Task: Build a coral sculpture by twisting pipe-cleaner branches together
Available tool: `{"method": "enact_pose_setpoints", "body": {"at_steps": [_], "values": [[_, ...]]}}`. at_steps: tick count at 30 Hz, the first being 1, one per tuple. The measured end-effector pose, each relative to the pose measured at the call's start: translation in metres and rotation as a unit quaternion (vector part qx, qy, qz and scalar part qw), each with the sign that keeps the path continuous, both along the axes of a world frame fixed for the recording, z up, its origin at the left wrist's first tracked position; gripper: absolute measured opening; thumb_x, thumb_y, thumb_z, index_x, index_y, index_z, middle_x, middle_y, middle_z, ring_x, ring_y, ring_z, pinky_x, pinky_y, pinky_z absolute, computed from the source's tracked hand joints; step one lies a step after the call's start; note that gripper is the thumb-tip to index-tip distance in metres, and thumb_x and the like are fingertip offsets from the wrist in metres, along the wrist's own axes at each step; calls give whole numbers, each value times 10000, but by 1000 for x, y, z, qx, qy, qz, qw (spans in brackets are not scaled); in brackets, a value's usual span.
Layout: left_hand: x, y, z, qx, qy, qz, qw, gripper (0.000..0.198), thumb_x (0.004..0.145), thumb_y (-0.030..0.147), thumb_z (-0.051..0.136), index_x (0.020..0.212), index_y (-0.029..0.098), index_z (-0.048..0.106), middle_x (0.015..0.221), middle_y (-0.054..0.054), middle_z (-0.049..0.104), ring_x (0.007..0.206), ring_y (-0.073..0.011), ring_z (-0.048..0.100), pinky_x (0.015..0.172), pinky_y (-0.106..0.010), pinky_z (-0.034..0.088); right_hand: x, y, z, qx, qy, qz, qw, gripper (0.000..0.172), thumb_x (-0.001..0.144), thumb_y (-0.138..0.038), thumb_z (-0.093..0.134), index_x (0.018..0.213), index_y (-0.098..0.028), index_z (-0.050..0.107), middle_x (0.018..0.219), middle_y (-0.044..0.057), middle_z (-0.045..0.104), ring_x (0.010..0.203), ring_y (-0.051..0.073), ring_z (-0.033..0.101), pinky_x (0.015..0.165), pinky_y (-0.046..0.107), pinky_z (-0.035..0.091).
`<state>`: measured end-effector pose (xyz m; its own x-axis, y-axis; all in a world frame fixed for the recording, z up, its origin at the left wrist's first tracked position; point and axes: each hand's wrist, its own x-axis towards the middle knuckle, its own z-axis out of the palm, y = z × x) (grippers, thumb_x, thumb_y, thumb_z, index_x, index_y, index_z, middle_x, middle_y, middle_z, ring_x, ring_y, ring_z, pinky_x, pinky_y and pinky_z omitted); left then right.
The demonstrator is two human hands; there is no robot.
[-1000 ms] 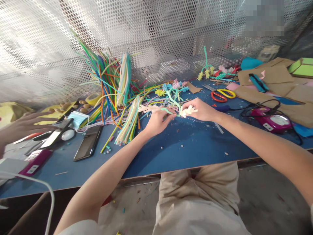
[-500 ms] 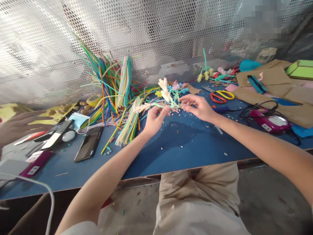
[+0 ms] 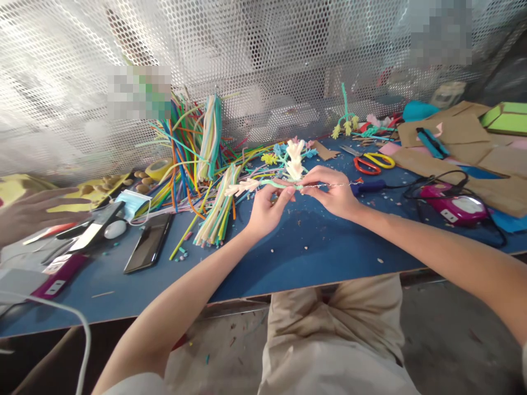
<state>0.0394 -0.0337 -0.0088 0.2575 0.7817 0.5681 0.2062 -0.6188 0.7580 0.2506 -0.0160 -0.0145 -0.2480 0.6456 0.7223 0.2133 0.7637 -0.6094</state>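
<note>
Head view: two bare hands working a fuzzy flower piece above a blue tabletop (image 3: 288, 252). The left hand (image 3: 267, 208) is pinching the green stem (image 3: 269, 182), thumb and forefinger pressed together on it; the pale pink flower (image 3: 242, 187) juts out leftward beyond the knuckles. The right hand (image 3: 331, 192) is likewise closed, its fingertips pressed together beside the base of the cream flower (image 3: 295, 160), where a thin twisted wire strand (image 3: 353, 182) runs out to the right past the hand; how much of the strand is gripped is partly hidden by the fingers. Note the change: a second ago the cream flower lay sideways against the right hand, then leaned leftward above the left; it now stands nearly upright between the two hands, which have drawn closer together. Judged from this, both grips now meet around the place where flower, stem and wire come together, so the work is centred on that join, with the cream flower free of the fingers. Behind the piece lie blue and yellow flowers (image 3: 269, 158); left of it, a tied bundle of pastel stems (image 3: 218, 211) rests on the tabletop; to the right, scissors (image 3: 374, 162) with red and yellow handles; at the far left, another person's hand (image 3: 41, 211), fingers spread
</note>
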Motion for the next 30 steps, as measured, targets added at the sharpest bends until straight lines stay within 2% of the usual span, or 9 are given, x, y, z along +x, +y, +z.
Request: {"method": "enact_pose_setpoints", "body": {"at_steps": [4, 9, 16, 19, 22, 24, 26, 28, 30], "values": [[2, -8, 4, 83, 20, 56, 995, 384, 1041, 530, 595, 856, 211, 702, 893, -47, 755, 854, -173, 710, 848, -325, 557, -6, -9, 4, 15, 31, -24, 999, 231, 941, -515, 747, 903, -295, 807, 919, 30, 751, 849, 201, 665, 772, 377, 534], [3, -11, 7, 118, 47, 110, 986, 434, 1050, 552, 564, 823, 209, 702, 876, -60, 753, 865, -190, 723, 847, -339, 569, -10, -12, 6, -28, 42, -26, 998, 324, 915, -562, 746, 807, -259, 783, 844, 40, 728, 762, 191, 616, 690, 364, 494], [1, -6, 8, 121, 20, 150, 981, 377, 1049, 531, 578, 882, 216, 699, 873, -64, 742, 849, -208, 708, 845, -372, 553, -12, -6, 2, -175, 30, 91, 980, 338, 893, -567, 757, 887, -232, 799, 876, 35, 767, 799, 194, 650, 720, 345, 509], [-5, 2, 8, 130, 57, 177, 974, 386, 1057, 515, 558, 880, 207, 708, 915, -83, 756, 887, -224, 712, 865, -379, 536, -15, -9, 6, -212, 34, 125, 969, 348, 909, -552, 734, 858, -210, 771, 859, 35, 761, 757, 172, 646, 713, 326, 513], [-14, 13, 7, 157, 121, 205, 959, 337, 1055, 461, 565, 906, 203, 722, 948, -80, 778, 911, -229, 713, 906, -378, 515, -14, -12, 9, -220, 12, 124, 968, 307, 963, -474, 662, 837, -201, 722, 812, 23, 735, 634, 139, 608, 626, 304, 478], [-18, 20, 5, 164, 160, 221, 948, 325, 1044, 458, 580, 892, 209, 724, 951, -76, 792, 930, -236, 711, 935, -380, 505, -12, -13, 10, -186, -33, 75, 979, 254, 974, -398, 624, 821, -207, 695, 741, 7, 710, 561, 133, 572, 591, 306, 447], [-21, 25, 4, 163, 185, 219, 944, 337, 1031, 478, 596, 856, 218, 720, 970, -75, 806, 952, -244, 711, 935, -374, 502, -8, -13, 11, -97, -102, -11, 990, 192, 959, -333, 612, 829, -217, 691, 718, 4, 707, 569, 147, 575, 618, 321, 434], [-23, 28, 3, 158, 193, 204, 947, 353, 1015, 503, 618, 823, 223, 716, 989, -76, 813, 960, -250, 715, 912, -363, 504, -2, -10, 12, 8, -173, -95, 980, 153, 955, -300, 602, 875, -226, 710, 786, 21, 738, 663, 180, 617, 683, 345, 433], [-24, 30, 3, 145, 191, 193, 952, 370, 993, 525, 649, 794, 219, 709, 961, -82, 809, 932, -252, 722, 877, -353, 506, 4, -5, 15, 86, -229, -140, 959, 181, 987, -299, 570, 938, -232, 731, 888, 53, 767, 801, 229, 650, 769, 384, 438]]}}
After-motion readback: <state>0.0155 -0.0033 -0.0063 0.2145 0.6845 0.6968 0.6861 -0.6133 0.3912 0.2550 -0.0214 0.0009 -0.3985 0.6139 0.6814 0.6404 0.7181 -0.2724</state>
